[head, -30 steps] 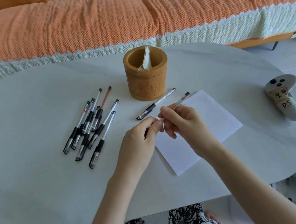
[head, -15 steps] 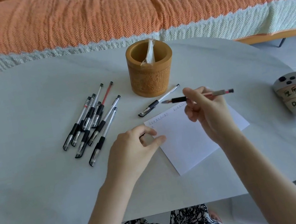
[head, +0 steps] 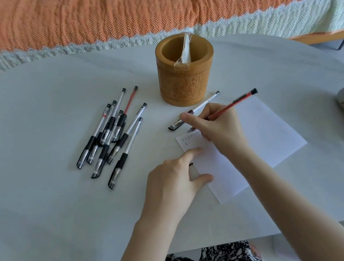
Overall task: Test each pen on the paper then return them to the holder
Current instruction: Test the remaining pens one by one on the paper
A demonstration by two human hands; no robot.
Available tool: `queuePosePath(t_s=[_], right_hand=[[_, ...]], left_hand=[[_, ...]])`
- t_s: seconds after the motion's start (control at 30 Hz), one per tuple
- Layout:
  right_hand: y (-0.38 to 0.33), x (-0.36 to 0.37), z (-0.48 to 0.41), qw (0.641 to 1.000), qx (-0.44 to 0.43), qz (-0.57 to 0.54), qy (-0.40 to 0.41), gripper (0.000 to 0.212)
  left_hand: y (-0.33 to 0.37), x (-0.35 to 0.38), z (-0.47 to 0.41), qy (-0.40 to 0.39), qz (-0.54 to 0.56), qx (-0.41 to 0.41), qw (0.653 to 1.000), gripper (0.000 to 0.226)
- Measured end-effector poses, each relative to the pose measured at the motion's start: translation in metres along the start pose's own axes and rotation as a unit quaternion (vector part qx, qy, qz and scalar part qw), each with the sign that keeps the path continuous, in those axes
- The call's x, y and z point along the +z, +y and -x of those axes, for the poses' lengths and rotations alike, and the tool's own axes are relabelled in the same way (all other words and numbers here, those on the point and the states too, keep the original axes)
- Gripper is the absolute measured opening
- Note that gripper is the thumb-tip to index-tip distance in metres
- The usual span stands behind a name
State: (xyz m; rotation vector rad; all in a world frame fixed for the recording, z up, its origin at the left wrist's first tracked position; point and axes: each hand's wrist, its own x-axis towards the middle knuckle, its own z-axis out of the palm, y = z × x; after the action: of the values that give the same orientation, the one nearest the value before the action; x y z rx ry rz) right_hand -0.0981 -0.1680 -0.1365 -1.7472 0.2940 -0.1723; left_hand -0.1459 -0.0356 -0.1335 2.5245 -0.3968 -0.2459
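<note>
On the paper (head: pixel 264 138) the right hand (head: pixel 218 127) pinches a red pen (head: pixel 231 105); the left hand (head: pixel 173 183) presses its edge, seemingly curled round a cap (head: pixel 192 168).

Gripped red pen (head: pixel 230 105) slantwise in right fingers (head: pixel 192 120), tip on scribbled far-left corner of white paper (head: pixel 258 139). Pinned its left edge under left fingers (head: pixel 192 152), dark cap (head: pixel 191 164) tucked between. Noted capped pen (head: pixel 204 103) just beyond right fingers, bamboo holder (head: pixel 184 87) behind, other pens (head: pixel 111 137) heaped leftward.
</note>
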Motion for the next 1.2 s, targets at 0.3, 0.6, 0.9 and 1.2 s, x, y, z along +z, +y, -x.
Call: queuePosePath(t_s=[0.3,0.6,0.9,1.2], right_hand=[[0.019,0.012,0.004,0.993,-0.052,0.077,0.078,0.035],[0.021,0.011,0.003,0.990,-0.068,0.094,0.080,0.040],[0.021,0.011,0.003,0.990,-0.077,0.094,0.075,0.039],[0.022,0.012,0.003,0.989,-0.079,0.101,0.067,0.039]], left_hand=[[0.000,0.005,-0.001,0.003,0.014,-0.005,1.000,0.052],[0.000,0.007,-0.001,0.000,0.007,-0.022,1.000,0.052],[0.000,0.006,0.000,-0.002,0.015,-0.022,1.000,0.052],[0.001,0.005,-0.001,-0.006,0.013,-0.019,1.000,0.051]])
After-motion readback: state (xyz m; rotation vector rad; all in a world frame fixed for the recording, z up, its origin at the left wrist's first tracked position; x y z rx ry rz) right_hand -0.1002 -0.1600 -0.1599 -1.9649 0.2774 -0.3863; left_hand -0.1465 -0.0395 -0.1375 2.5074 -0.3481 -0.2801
